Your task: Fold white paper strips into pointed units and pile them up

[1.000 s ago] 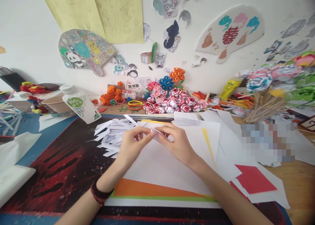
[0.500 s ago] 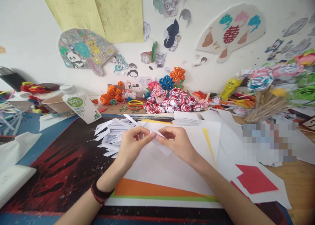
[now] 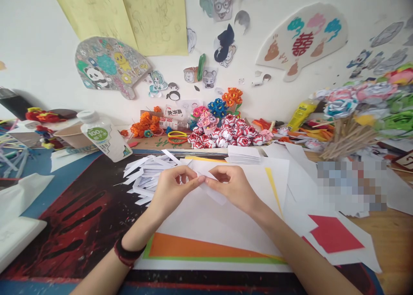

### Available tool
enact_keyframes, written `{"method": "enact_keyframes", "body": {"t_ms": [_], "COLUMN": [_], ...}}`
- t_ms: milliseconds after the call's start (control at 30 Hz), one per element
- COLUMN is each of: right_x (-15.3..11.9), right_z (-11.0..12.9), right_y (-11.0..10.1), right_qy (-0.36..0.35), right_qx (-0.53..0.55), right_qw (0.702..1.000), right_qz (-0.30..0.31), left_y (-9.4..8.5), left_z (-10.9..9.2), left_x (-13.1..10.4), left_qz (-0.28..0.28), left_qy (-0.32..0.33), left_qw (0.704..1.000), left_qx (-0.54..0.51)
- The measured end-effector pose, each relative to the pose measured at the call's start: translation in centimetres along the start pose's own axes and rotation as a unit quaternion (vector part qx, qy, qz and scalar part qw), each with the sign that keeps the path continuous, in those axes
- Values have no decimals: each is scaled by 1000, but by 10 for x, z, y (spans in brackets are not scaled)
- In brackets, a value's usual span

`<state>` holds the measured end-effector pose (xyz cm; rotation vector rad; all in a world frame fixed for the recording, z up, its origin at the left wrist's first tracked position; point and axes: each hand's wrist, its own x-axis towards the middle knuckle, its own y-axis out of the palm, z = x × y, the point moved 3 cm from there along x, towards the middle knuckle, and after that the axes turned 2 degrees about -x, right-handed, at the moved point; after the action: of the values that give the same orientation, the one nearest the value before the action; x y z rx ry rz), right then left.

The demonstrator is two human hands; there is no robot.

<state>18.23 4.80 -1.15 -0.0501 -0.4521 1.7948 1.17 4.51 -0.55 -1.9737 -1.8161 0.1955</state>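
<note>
A small piece of white paper (image 3: 214, 194) is pinched between the fingertips of both hands, above a large white sheet (image 3: 226, 226). My left hand (image 3: 176, 187) grips its left side with thumb and bent fingers. My right hand (image 3: 232, 185) grips the other side, the two thumbs nearly touching. Part of the paper is hidden behind the fingers. A heap of folded white paper strips (image 3: 146, 174) lies beside my left hand. Behind my right hand stands a stack of small white papers (image 3: 244, 154).
Red-and-white paper flowers (image 3: 230, 133) line the back near the wall. A white bottle (image 3: 106, 138) leans at the back left. Red paper (image 3: 337, 234) lies right, and a white packet (image 3: 21, 239) lies left. Orange paper (image 3: 200, 247) shows under the sheet.
The hands stay nearly in place, with the fingertips slightly shifted on the paper. The left forearm has moved slightly to the left.
</note>
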Motion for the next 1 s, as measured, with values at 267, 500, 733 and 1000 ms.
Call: {"method": "enact_keyframes", "body": {"t_ms": [267,500,733,1000], "right_x": [0,-1,-1,-1], "right_z": [1,-1,-1,0], "right_y": [-1,-3,-2,-2], "right_qy": [2,13,16,7], "right_qx": [4,-5,1,11], "right_qw": [1000,1000,1000,1000], "right_qz": [3,1,8,19], "left_y": [-4,-5,-5,-6], "left_z": [-6,-4,-7,-3], "left_x": [1,0,0,-1], "left_qz": [29,20,-1,-13], "left_qy": [-12,-4,5,24], "left_qw": [998,999,999,999], "left_qx": [-49,-41,-37,-23]}}
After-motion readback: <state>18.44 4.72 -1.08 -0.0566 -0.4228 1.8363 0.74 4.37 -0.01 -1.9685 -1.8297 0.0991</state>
